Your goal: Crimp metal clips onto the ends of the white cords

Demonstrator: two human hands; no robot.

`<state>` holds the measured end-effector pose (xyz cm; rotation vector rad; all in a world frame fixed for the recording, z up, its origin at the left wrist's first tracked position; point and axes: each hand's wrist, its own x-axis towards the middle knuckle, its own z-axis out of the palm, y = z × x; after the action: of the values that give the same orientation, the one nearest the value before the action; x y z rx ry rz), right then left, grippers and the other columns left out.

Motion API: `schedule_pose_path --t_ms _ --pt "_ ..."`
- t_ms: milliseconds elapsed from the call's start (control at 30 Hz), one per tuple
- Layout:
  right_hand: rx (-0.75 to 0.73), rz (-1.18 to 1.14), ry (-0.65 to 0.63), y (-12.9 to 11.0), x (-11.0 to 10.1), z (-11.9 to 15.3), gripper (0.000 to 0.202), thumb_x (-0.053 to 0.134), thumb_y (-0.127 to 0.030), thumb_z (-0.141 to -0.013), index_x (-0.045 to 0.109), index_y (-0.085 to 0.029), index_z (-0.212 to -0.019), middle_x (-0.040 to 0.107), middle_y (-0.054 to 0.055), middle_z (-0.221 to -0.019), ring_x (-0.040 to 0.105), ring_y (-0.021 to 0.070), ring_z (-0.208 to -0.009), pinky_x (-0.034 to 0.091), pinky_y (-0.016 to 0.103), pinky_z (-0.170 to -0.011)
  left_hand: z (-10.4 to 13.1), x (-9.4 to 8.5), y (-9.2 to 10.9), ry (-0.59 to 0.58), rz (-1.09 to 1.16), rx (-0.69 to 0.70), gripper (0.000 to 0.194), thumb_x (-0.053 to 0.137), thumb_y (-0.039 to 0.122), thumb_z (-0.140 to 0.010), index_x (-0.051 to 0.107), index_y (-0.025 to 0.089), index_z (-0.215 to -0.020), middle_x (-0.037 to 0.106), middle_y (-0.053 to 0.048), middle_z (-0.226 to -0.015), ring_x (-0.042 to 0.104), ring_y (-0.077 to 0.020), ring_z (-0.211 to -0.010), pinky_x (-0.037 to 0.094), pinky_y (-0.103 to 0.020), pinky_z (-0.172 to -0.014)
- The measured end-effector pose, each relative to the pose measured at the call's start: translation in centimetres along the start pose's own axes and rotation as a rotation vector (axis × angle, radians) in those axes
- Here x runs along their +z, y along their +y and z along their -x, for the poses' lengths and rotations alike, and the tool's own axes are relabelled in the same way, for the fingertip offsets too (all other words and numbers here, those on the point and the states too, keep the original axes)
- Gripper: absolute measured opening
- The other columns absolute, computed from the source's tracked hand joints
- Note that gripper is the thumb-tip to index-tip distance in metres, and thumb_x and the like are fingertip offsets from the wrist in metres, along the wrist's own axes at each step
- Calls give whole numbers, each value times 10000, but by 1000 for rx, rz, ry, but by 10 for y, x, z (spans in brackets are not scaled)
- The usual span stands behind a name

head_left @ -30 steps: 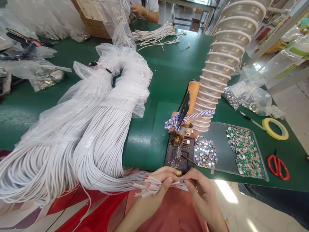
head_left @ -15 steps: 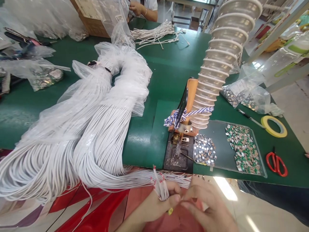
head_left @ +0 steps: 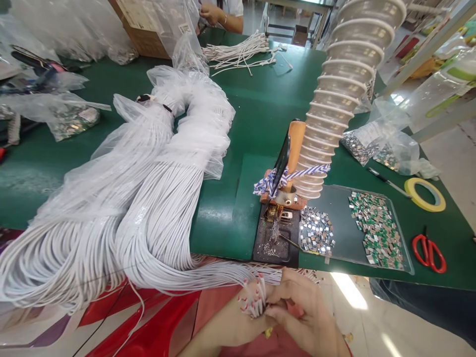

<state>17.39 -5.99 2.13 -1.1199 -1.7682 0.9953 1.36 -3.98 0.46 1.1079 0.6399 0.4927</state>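
My left hand (head_left: pixel 243 320) is closed round a small bunch of white cable ends (head_left: pixel 255 301), whose red-tipped wires fan out above the fist. Close against it on the right, my right hand (head_left: pixel 303 312) has its thumb and fingers drawn together at the bunch. What those fingertips pinch, if anything, is hidden. A bit of yellow (head_left: pixel 268 332) shows below the left hand. From the hands, the white cables run left along the table edge into a large looped bundle (head_left: pixel 159 213), partly wrapped in clear plastic (head_left: pixel 203 129).
Ahead stands a soldering fixture (head_left: pixel 277 238) under a clear ribbed hose (head_left: pixel 334 99). To its right are a tray (head_left: pixel 340 218) of small metal connectors, red-handled scissors (head_left: pixel 429 254), yellow tape (head_left: pixel 424 194) and bagged parts (head_left: pixel 375 144). Another person's hands (head_left: pixel 215 15) show at the far side.
My right hand has moved left and closed in against my left hand. The red-tipped wire ends have tilted and spread, shifting slightly right and down.
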Motion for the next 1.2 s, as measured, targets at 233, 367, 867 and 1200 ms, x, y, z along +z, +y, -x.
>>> schedule_pose_path --t_ms 233,367,867,1200 --pt "126 -68 140 11 -3 6 96 657 -177 -907 682 -240 -840 540 -41 -642 504 125 -580 380 213 -529 8 -8 0 201 -49 -57 522 543 662 -865 645 168 -731 535 12 -588 499 -146 -558 414 -249 -542" --pt "94 14 127 10 -6 6 119 643 -146 -897 687 -219 -815 544 -33 -637 500 124 -569 367 218 -517 8 -10 2 327 -164 -14 286 614 421 -909 735 178 -819 693 -15 -673 632 -170 -657 500 -258 -661" --pt "409 640 222 67 -79 -9 117 508 -273 -914 618 -234 -925 589 49 -891 605 225 -777 456 313 -668 -16 -46 -4 349 -298 264 88 709 159 -829 794 183 -829 730 -68 -933 694 -166 -795 541 -248 -734" --pt "418 354 258 57 -68 -12 109 523 -295 -942 564 -236 -861 626 29 -769 597 204 -702 461 304 -642 -17 -43 -3 364 -260 214 116 734 271 -828 795 188 -773 735 -78 -900 682 -174 -765 552 -290 -762"
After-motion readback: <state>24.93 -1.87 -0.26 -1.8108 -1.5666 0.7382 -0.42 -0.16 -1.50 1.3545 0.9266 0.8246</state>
